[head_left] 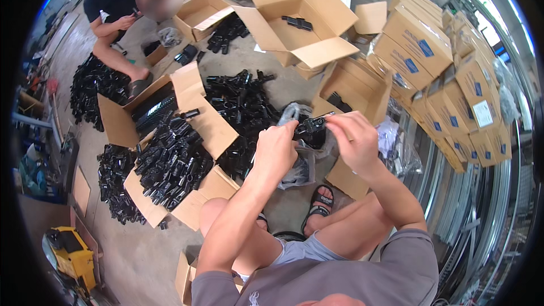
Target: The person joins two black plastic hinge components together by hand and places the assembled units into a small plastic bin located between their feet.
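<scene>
In front of me, above the bags, is a small black part with a shiny metal-looking end point(311, 125); its exact kind is unclear. My left hand point(276, 150) is closed around its left side. At its right end, the thumb and fingers of my right hand point(356, 137) are pinched together; whatever small thing lies between them is too small to make out. Below the hands sits a container lined with clear plastic bags point(298, 173). A large heap of similar black parts point(241, 107) lies on the floor to the left.
An open carton point(224, 136) overflows with black parts point(173, 156) at left. Further open cartons point(272, 3) point(362, 82) stand ahead. Stacked sealed cartons point(413, 45) and metal profiles point(481, 204) line the right. A co-worker point(113, 0) sits at far left; a yellow machine point(73, 258) stands near left.
</scene>
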Tool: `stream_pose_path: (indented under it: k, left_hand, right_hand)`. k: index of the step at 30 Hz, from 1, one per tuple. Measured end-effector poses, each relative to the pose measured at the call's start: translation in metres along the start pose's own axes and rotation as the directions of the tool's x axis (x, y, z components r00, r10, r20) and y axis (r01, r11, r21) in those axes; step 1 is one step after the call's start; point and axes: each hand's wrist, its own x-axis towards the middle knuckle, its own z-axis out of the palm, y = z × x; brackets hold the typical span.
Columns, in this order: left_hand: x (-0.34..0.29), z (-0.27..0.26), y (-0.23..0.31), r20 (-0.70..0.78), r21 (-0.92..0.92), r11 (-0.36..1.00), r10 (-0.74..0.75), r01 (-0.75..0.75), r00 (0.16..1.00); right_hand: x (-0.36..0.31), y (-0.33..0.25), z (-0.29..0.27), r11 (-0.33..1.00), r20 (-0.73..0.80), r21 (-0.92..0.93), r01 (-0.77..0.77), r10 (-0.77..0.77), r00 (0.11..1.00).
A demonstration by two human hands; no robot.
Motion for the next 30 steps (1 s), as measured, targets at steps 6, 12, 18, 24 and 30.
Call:
stream_pose_path:
  k: [6, 12, 18, 24, 30]
  left_hand:
    - [-0.012, 0.027, 0.012, -0.002, -0.025, 0.994, 0.103, -0.103, 0.995]
    - [-0.02, 0.029, 0.011, -0.013, -0.004, 0.993, 0.114, -0.114, 0.993]
    - [-0.022, 0.026, 0.011, 0.01, 0.011, 0.994, 0.107, -0.107, 0.994]
    - [-0.021, 0.026, 0.012, 0.001, 0.005, 0.994, 0.109, -0.109, 0.994]
    - [-0.021, 0.027, 0.012, 0.008, 0.0, 0.995, 0.096, -0.096, 0.995]
  right_hand:
    - [-0.026, 0.004, 0.011, 0.999, 0.089, -0.003, 0.043, -0.042, 0.995]
    - [-0.035, 0.009, 0.012, 0.977, 0.138, -0.093, 0.191, -0.178, 0.974]
    - [-0.035, 0.004, 0.014, 0.969, 0.142, -0.096, 0.226, -0.211, 0.967]
    - [-0.038, 0.007, 0.013, 0.971, 0.187, -0.092, 0.223, -0.203, 0.961]
    - [-0.036, 0.006, 0.015, 0.979, 0.199, -0.059, 0.194, -0.179, 0.963]
